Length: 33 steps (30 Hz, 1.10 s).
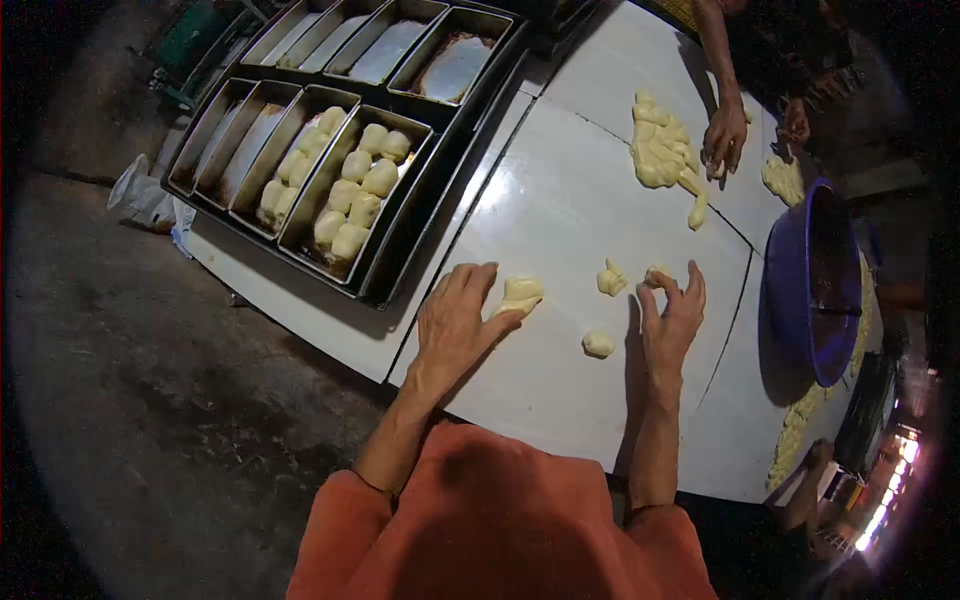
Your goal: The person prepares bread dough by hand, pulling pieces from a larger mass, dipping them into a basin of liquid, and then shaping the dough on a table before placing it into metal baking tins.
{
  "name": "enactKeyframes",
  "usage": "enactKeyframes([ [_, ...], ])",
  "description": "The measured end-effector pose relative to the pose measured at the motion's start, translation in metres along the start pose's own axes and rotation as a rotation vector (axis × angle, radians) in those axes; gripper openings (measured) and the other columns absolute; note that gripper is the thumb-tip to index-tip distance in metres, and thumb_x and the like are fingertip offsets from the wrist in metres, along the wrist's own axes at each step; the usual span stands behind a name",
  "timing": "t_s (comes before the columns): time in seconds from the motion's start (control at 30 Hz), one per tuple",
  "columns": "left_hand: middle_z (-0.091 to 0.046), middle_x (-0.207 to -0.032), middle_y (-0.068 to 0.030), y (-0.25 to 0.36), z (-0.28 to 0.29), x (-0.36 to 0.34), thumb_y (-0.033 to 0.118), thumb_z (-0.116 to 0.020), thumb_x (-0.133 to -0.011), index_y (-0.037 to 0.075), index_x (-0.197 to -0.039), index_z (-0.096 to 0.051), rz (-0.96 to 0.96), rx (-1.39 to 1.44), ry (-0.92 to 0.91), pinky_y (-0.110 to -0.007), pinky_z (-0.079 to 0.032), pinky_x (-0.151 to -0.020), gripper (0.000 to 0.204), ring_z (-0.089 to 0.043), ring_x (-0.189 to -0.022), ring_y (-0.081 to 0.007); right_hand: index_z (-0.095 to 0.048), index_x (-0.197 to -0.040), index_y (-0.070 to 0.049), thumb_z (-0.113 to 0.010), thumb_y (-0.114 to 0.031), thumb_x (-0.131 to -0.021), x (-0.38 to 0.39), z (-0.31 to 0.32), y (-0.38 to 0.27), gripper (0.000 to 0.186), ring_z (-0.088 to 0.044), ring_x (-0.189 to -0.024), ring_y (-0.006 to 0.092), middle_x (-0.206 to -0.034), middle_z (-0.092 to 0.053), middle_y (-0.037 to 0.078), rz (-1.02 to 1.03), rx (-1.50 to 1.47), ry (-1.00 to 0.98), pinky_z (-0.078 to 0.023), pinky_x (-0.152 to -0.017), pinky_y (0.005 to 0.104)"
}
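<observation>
My left hand (457,318) rests on the white tabletop with its fingers apart. Its thumb touches the lower edge of a folded, pale yellow piece of dough (522,291). To the right, my right hand (672,322) pinches a small piece of dough (656,272) between thumb and fingers, partly hidden by them. Two more small pieces lie between my hands: a ragged dough lump (611,278) and, closer to me, a rounder dough ball (598,344).
At the far left, dark loaf tins (375,195) stand in joined rows; two hold dough balls (362,185). Across the table a co-worker's hand (727,135) is beside a large dough mass (662,143). A purple basin (790,275) stands at right, with dough strips (793,440) near the edge.
</observation>
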State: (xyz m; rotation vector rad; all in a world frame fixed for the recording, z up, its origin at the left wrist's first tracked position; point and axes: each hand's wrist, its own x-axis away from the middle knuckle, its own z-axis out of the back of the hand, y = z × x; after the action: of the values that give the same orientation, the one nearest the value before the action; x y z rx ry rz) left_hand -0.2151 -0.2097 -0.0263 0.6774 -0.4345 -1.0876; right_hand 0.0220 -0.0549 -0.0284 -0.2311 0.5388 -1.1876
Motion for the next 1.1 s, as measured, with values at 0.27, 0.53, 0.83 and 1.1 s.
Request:
enactKeyframes([
  [0.27, -0.068, -0.093, -0.0123, -0.006, -0.025, 0.01, 0.027, -0.074, -0.087, 0.002, -0.101, -0.068, -0.053, 0.017, 0.07, -0.04, -0.052, -0.076, 0.03, -0.066, -0.085, -0.0293, -0.062, -0.128, -0.007, -0.071, -0.015, -0.086, 0.004, -0.022, -0.092, 0.043, -0.044, -0.134, 0.0403, -0.143, -0.048, 0.021, 0.468, -0.331, -0.459, -0.034, -0.112, 0.0502],
  [0.53, -0.071, -0.084, -0.0059, 0.001, 0.004, 0.013, 0.013, -0.067, -0.093, 0.0, -0.104, -0.067, 0.265, 0.592, -0.113, -0.026, -0.05, -0.064, 0.017, -0.064, -0.073, -0.0091, -0.053, -0.11, -0.007, -0.057, -0.003, -0.089, 0.01, -0.022, -0.092, 0.022, -0.056, -0.082, 0.0123, -0.089, -0.056, 0.004, -0.551, -1.391, -0.943, -0.052, -0.075, 0.0289],
  [0.83, -0.066, -0.098, -0.0064, 0.011, -0.006, 0.009, 0.011, -0.066, -0.093, 0.001, -0.125, -0.06, 0.401, 1.006, -0.129, -0.023, -0.049, -0.067, 0.034, -0.057, -0.077, -0.0063, -0.057, -0.112, -0.002, -0.07, -0.003, -0.086, 0.012, -0.019, -0.087, 0.029, -0.06, -0.083, 0.0123, -0.096, -0.06, 0.006, -0.584, -1.31, -0.993, -0.054, -0.068, 0.0278],
  [1.1, -0.072, -0.109, -0.0172, 0.011, -0.01, -0.005, 0.025, -0.078, -0.084, 0.009, -0.13, -0.064, -0.136, 0.154, -0.052, -0.042, -0.051, -0.088, 0.051, -0.069, -0.097, -0.0315, -0.064, -0.108, 0.003, -0.065, -0.014, -0.089, 0.007, -0.018, -0.085, 0.025, -0.065, -0.08, 0.0183, -0.085, -0.068, 0.013, -0.084, -0.78, -0.783, -0.052, -0.072, 0.0335],
])
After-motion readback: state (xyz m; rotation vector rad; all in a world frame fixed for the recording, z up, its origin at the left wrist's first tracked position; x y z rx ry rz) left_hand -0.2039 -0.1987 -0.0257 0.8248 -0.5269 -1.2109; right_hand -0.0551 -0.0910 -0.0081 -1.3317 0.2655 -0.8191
